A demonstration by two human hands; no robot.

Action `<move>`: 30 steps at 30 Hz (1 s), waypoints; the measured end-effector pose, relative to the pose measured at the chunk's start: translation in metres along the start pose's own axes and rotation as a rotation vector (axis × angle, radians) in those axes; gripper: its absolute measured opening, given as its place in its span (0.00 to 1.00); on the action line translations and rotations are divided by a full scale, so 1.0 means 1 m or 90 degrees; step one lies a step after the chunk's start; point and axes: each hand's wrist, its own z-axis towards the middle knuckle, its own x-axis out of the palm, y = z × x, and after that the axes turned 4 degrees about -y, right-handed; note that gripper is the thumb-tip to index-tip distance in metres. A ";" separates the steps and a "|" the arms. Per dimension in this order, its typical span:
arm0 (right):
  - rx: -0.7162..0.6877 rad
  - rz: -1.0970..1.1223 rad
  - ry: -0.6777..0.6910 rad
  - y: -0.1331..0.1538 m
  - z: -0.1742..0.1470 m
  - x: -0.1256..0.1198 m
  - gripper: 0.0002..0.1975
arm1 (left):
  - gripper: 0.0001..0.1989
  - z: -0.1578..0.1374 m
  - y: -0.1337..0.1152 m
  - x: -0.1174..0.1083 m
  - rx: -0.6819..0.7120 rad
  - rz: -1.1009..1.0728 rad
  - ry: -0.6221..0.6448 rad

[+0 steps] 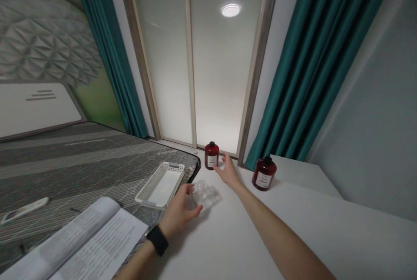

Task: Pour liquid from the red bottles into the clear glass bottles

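My left hand (179, 210), with a black watch on its wrist, has its fingers and thumb about the near left side of a clear plastic piece with rounded bumps (205, 194). This piece is low over the white tabletop, slightly blurred. My right hand (229, 174) is stretched out beside a dark red bottle (212, 161) with a black cap and a white label. Its fingers and thumb are spread apart, the thumb close to the bottle's lower right side. Whether it touches the bottle I cannot tell. The bottle stands upright near the table's far end.
A second dark red bottle (263, 179) stands upright to the right on the white table (241, 236). On the grey bed at left are a white basket (152, 204), an open book (97, 236) and a white handheld device (26, 210). Teal curtains (312, 63) flank the glass door.
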 end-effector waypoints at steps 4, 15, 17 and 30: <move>0.022 0.022 0.016 0.002 0.023 0.017 0.47 | 0.23 -0.006 -0.005 -0.006 -0.019 0.004 0.033; -0.012 0.070 0.078 0.010 0.006 -0.005 0.31 | 0.22 -0.003 -0.008 -0.016 -0.031 0.013 0.115; -0.016 0.075 0.088 0.011 -0.008 -0.019 0.31 | 0.22 -0.001 -0.007 -0.018 -0.028 0.014 0.131; 0.050 0.142 0.165 0.047 -0.113 -0.117 0.30 | 0.24 0.014 -0.011 -0.008 0.012 0.020 0.203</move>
